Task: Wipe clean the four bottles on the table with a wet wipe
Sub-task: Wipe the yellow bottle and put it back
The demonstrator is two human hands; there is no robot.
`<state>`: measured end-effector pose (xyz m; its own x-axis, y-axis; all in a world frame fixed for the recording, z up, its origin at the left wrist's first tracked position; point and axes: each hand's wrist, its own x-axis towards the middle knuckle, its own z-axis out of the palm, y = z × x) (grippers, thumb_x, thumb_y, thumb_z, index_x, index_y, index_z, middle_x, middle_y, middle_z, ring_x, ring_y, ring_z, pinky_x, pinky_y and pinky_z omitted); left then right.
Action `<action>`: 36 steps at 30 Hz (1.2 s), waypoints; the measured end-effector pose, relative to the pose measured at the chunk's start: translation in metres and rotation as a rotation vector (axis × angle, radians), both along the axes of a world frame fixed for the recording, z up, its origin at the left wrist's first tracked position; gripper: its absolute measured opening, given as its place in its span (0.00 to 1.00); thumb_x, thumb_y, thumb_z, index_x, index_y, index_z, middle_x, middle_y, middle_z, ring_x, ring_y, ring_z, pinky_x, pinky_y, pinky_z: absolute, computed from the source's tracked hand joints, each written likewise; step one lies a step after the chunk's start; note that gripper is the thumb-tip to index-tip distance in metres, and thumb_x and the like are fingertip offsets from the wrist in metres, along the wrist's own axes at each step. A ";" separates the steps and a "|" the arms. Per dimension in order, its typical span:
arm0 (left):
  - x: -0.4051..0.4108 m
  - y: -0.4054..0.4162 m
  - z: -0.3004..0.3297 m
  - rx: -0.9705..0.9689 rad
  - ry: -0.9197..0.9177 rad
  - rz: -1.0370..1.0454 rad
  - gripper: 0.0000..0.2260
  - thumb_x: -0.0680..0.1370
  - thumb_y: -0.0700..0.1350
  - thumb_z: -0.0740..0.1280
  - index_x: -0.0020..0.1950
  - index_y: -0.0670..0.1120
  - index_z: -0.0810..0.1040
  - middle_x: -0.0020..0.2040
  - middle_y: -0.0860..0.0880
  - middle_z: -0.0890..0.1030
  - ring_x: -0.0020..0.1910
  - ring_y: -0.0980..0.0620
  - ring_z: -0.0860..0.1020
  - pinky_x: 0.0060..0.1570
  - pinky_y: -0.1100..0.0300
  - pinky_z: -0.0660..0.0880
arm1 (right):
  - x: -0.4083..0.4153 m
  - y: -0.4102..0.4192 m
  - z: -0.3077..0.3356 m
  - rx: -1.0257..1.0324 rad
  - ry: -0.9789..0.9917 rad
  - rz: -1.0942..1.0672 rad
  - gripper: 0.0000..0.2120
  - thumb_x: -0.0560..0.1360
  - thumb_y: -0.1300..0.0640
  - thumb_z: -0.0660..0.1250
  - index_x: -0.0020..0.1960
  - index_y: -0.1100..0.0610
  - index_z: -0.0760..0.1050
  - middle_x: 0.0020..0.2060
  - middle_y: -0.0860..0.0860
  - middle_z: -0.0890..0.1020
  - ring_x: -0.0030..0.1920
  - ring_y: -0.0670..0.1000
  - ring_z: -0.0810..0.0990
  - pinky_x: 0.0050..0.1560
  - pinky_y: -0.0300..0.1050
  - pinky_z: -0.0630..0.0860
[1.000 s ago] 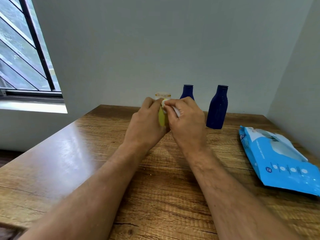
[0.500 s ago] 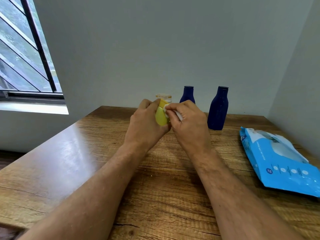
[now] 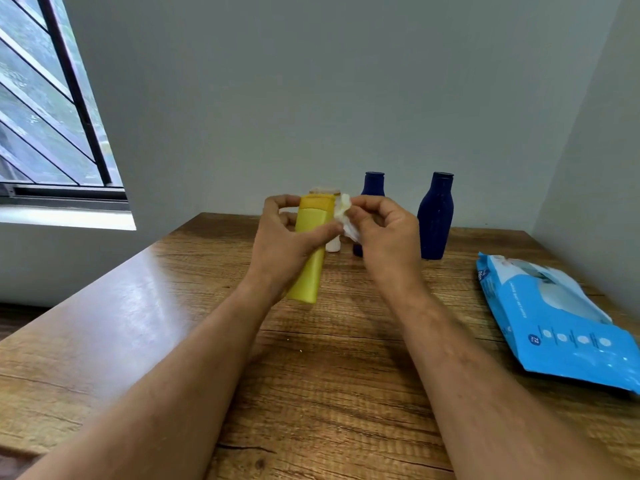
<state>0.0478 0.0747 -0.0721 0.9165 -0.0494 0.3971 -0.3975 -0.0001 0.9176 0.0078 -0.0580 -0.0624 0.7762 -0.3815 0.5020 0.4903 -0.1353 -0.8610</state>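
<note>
Four bottles show above the brown wood-grain table (image 3: 145, 327), one of them lifted and three standing at the back by the grey wall. At far left a barred window (image 3: 52, 109) lets light fall on the tabletop. Next comes the left hand (image 3: 284, 247), fingers and thumb curled round the yellow plastic bottle with a flip cap (image 3: 310, 237), gripping it about its upper half. That bottle is held clear of the table, nearly upright, its long axis leaning a little so the cap points up and away and the base points down toward the person. Behind it, mostly hidden, stands a small white bottle with a pale cap (image 3: 333, 242). Just right of the yellow cap, the right hand (image 3: 384, 233) pinches a crumpled white wet wipe (image 3: 343, 214) between thumb and fingertips, the other fingers loosely bent; the wipe touches the side of the yellow bottle's cap. A dark blue narrow-necked bottle (image 3: 373, 183) stands upright behind this hand, partly covered by it. Further right, apart from it, a second dark blue narrow-necked bottle (image 3: 435, 216) stands upright. At far right a light blue soft pack of wet wipes (image 3: 561, 323) lies flat on the table.
</note>
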 end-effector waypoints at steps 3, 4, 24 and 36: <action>0.000 -0.001 0.000 -0.266 0.157 -0.369 0.26 0.70 0.43 0.77 0.66 0.43 0.75 0.58 0.41 0.82 0.55 0.42 0.82 0.52 0.51 0.81 | 0.000 -0.002 0.004 0.295 0.100 0.186 0.06 0.78 0.64 0.67 0.50 0.55 0.81 0.42 0.51 0.85 0.40 0.46 0.84 0.36 0.39 0.78; 0.000 -0.002 0.000 -0.303 0.179 -0.461 0.24 0.73 0.43 0.74 0.68 0.41 0.75 0.59 0.41 0.81 0.55 0.43 0.81 0.50 0.54 0.80 | 0.001 -0.001 0.004 0.320 0.099 0.200 0.07 0.78 0.64 0.67 0.50 0.55 0.81 0.42 0.51 0.85 0.40 0.46 0.84 0.36 0.39 0.78; 0.000 -0.002 -0.003 -0.279 0.194 -0.516 0.22 0.81 0.50 0.61 0.69 0.37 0.75 0.67 0.31 0.75 0.64 0.30 0.72 0.69 0.36 0.67 | 0.002 0.012 -0.007 -0.050 -0.026 -0.180 0.15 0.72 0.53 0.76 0.58 0.54 0.82 0.49 0.46 0.84 0.48 0.42 0.83 0.44 0.32 0.80; 0.000 -0.002 0.002 -0.404 0.313 -0.269 0.21 0.85 0.51 0.56 0.62 0.34 0.76 0.45 0.38 0.83 0.39 0.43 0.82 0.40 0.51 0.83 | -0.002 0.009 -0.005 -0.165 -0.010 -0.055 0.06 0.75 0.63 0.72 0.52 0.58 0.84 0.42 0.44 0.84 0.40 0.36 0.83 0.35 0.28 0.76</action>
<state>0.0482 0.0722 -0.0698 0.9695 -0.1978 0.1445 -0.0444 0.4382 0.8978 0.0061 -0.0491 -0.0674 0.7510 -0.3349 0.5691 0.4871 -0.3009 -0.8199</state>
